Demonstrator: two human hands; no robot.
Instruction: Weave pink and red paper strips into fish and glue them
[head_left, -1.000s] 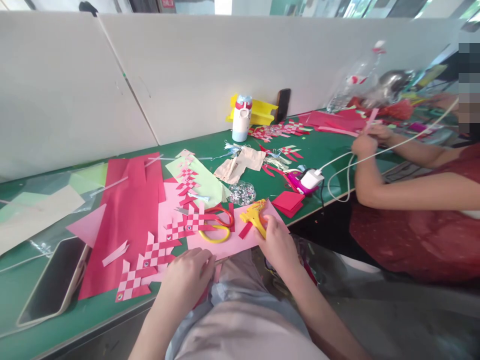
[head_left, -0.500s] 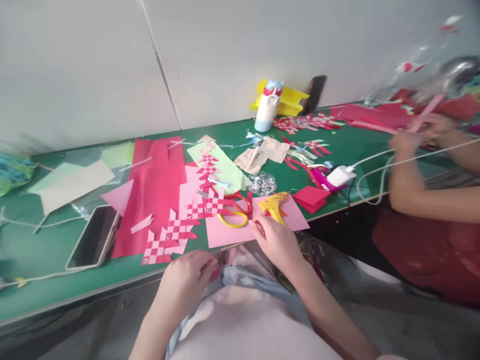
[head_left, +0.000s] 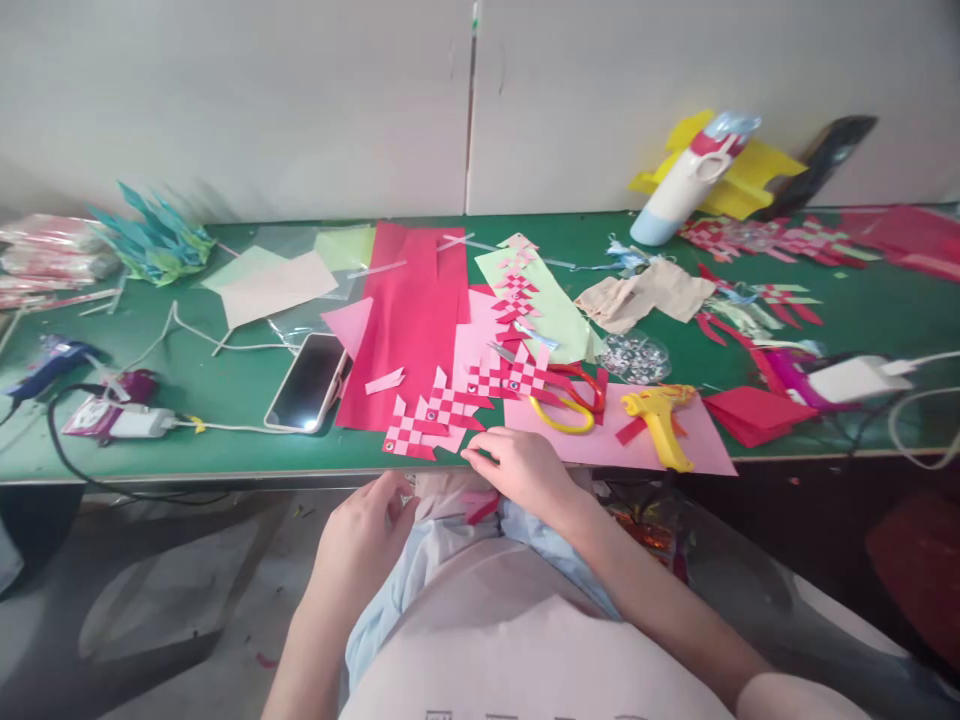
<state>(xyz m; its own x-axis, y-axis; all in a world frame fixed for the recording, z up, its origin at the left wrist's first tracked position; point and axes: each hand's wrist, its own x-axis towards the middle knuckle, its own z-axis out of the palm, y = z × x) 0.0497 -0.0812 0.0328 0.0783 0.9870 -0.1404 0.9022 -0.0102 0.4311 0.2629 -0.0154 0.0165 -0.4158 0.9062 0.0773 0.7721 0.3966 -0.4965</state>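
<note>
My left hand (head_left: 367, 528) hovers over my lap just below the table edge, its fingers loosely bent, thumb and forefinger apart with nothing visible between them. My right hand (head_left: 517, 472) is at the table edge, fingers pointing left, loosely spread and holding nothing I can see. Just beyond its fingertips lie woven red-and-pink paper fish (head_left: 452, 405) with small round eyes. Right of them rest scissors (head_left: 562, 415) with red and yellow handles and a yellow glue gun (head_left: 660, 420), on a pink paper sheet (head_left: 592, 443). A red paper strip (head_left: 480, 507) lies on my lap.
A phone (head_left: 307, 385) lies left of large red paper (head_left: 405, 320). Further left are a charger (head_left: 139, 422) with cables and a blue glue gun (head_left: 52, 370). Rearward right stands a white bottle (head_left: 682, 190); a bag of small eyes (head_left: 634, 358) lies nearer.
My view has swung left, and the neighbouring person's hands have left the picture. My right hand has moved left, away from the scissors and toward the woven fish and my left hand.
</note>
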